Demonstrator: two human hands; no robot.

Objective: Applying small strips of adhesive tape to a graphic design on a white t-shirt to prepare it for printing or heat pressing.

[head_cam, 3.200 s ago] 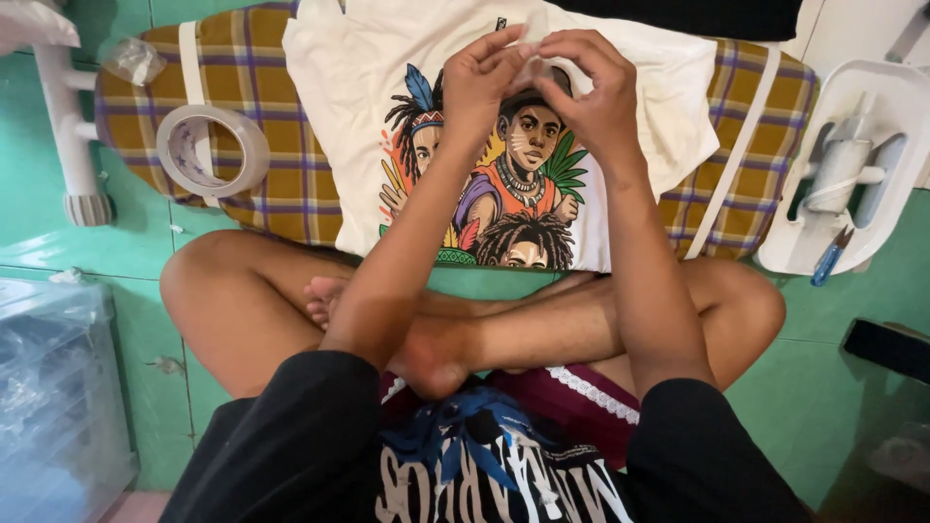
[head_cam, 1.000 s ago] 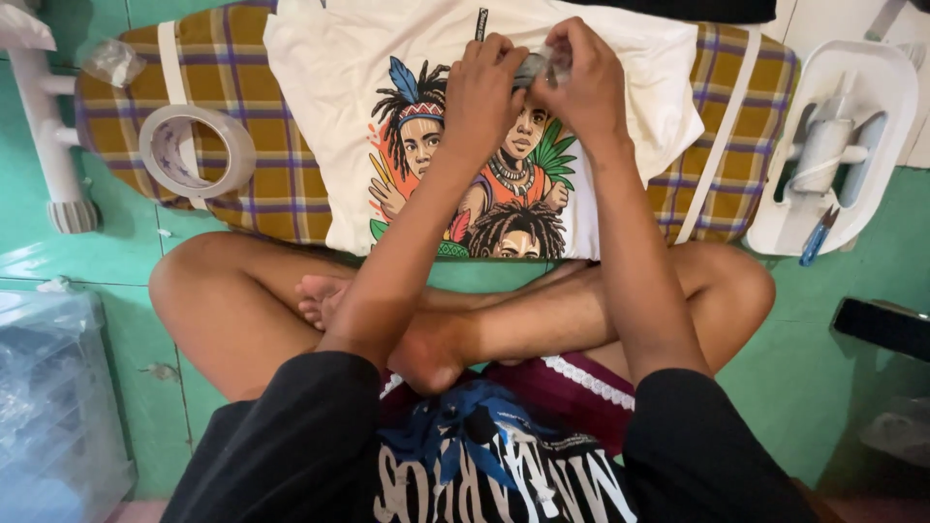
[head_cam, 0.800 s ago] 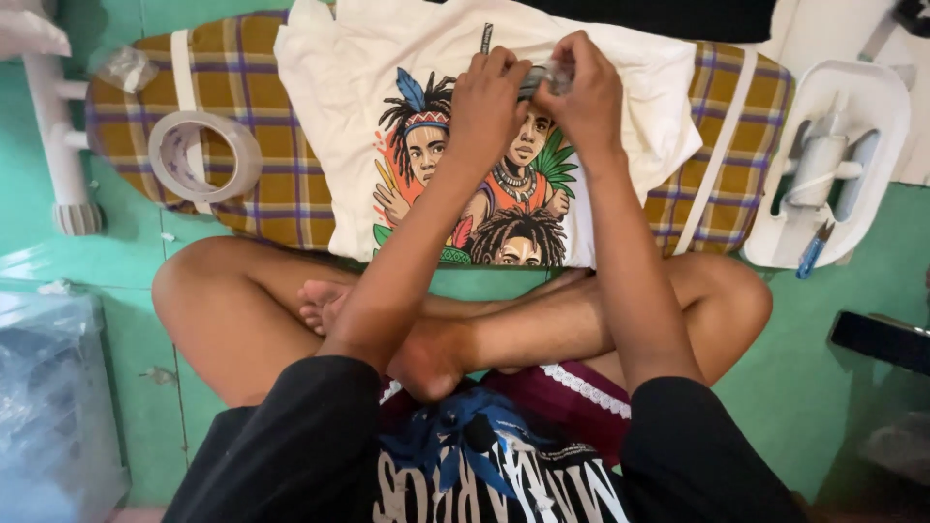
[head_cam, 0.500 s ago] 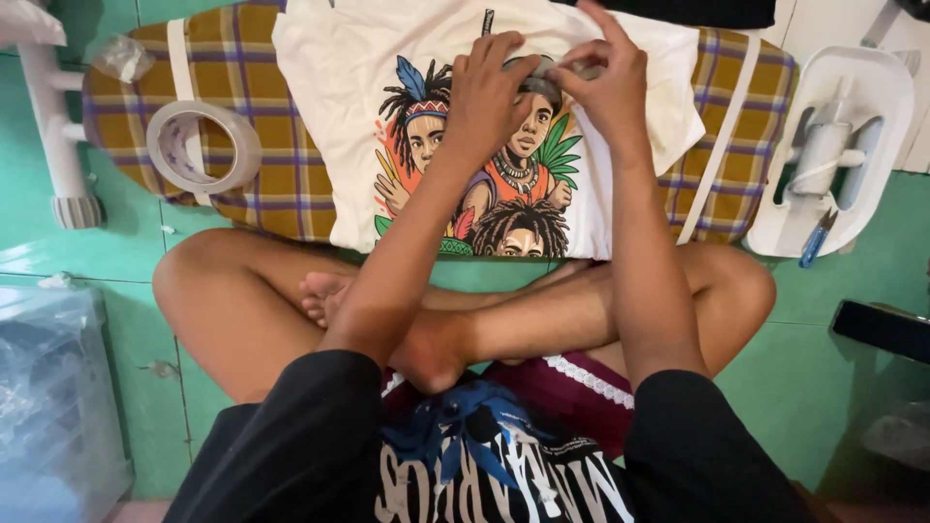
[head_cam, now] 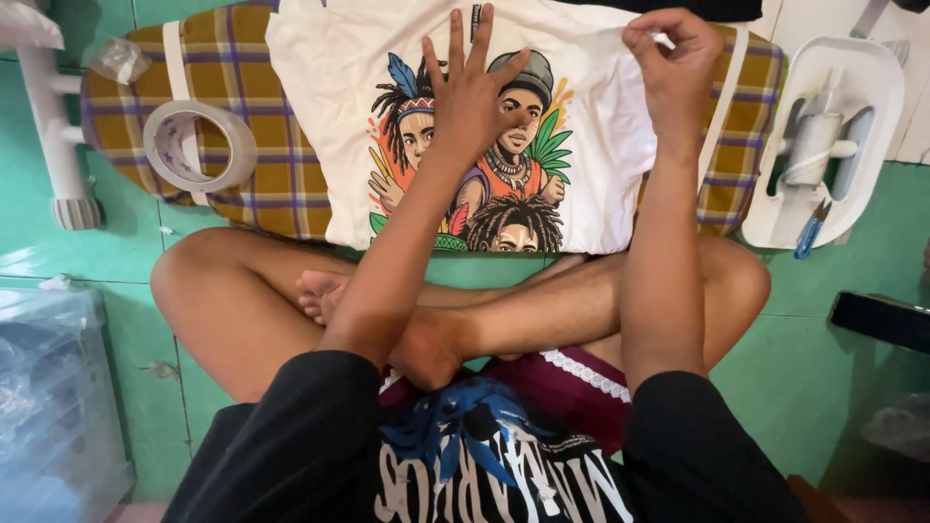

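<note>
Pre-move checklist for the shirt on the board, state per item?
1. Left hand flat on the printed shirt, fingers spread: ok.
2. Right hand pinched at the shirt's upper right; whether it grips fabric or some small item: cannot tell.
3. Shirt lying fully on the plaid ironing board: not ok, its lower hem hangs over the near edge.
4. Tape roll clear of the shirt, on the board's left part: ok.
5. White tray with tools, right of the board, untouched: ok.
</note>
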